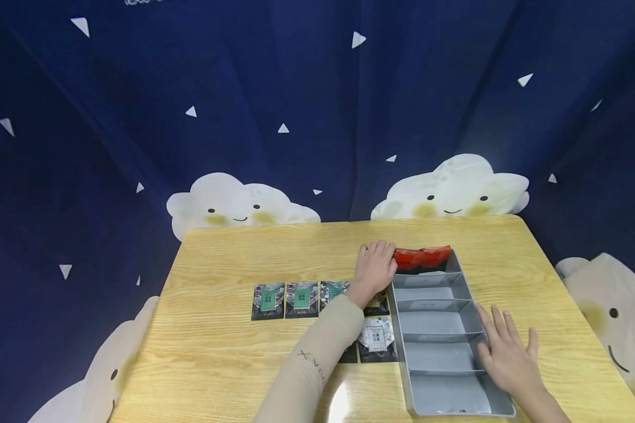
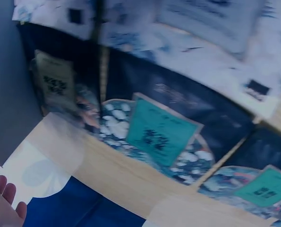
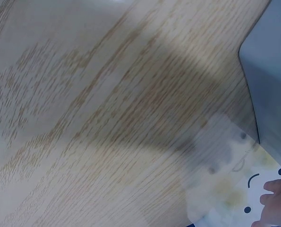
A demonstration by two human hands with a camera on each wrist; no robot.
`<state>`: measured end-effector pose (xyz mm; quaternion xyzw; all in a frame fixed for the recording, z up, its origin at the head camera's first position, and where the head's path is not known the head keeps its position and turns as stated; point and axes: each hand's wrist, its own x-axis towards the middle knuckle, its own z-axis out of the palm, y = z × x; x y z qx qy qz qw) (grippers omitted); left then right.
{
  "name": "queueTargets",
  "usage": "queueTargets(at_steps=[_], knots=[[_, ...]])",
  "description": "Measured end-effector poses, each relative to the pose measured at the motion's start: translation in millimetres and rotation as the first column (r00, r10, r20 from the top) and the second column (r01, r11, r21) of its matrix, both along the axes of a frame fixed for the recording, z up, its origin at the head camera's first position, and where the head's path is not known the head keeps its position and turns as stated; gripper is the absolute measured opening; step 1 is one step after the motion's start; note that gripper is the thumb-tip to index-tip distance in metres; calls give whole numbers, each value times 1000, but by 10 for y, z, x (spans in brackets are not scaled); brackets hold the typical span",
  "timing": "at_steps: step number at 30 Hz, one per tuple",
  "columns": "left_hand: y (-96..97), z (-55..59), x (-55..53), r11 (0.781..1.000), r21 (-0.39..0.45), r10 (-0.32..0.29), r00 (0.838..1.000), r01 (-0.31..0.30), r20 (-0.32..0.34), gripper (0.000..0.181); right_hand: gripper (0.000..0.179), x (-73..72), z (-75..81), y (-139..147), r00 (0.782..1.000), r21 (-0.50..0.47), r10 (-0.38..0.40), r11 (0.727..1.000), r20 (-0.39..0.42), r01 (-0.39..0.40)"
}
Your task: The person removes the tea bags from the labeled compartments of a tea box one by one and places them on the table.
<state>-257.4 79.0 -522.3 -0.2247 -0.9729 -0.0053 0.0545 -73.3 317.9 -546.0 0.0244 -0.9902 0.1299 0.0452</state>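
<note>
A grey box [image 1: 434, 322] with cross dividers stands on the right part of the table. Red packets [image 1: 422, 258] fill its far compartment; the other compartments show bare grey floors. At the far left corner of the box is my left hand [image 1: 376, 267], its fingertips right at the rim beside the red packets. My right hand [image 1: 510, 355] lies along the right wall with fingers spread and nothing in them. Left of the box lie dark sachets with green labels [image 1: 268, 301], a white-labelled sachet [image 1: 377, 339] and a beige-labelled sachet [image 2: 55, 82], partly covered by my left arm.
The wooden table [image 1: 211, 358] ends at a dark blue curtain [image 1: 275, 88] with white clouds and triangles. In the right wrist view, the grey box wall [image 3: 272, 71] borders bare wood grain.
</note>
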Motion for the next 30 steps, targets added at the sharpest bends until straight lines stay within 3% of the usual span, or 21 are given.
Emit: queueTargets(at_steps=[11, 22, 30], knots=[[296, 103, -49, 996, -87, -4, 1000, 5, 13, 41, 72, -22, 5, -12, 1000, -3, 3, 1000, -14, -4], [388, 109, 10, 988, -140, -59, 998, 61, 23, 36, 72, -13, -11, 1, 1000, 4, 1, 1000, -7, -1], [418, 42, 45, 987, -144, -76, 997, 75, -2, 36, 71, -3, -6, -3, 1000, -4, -6, 1000, -7, 6]])
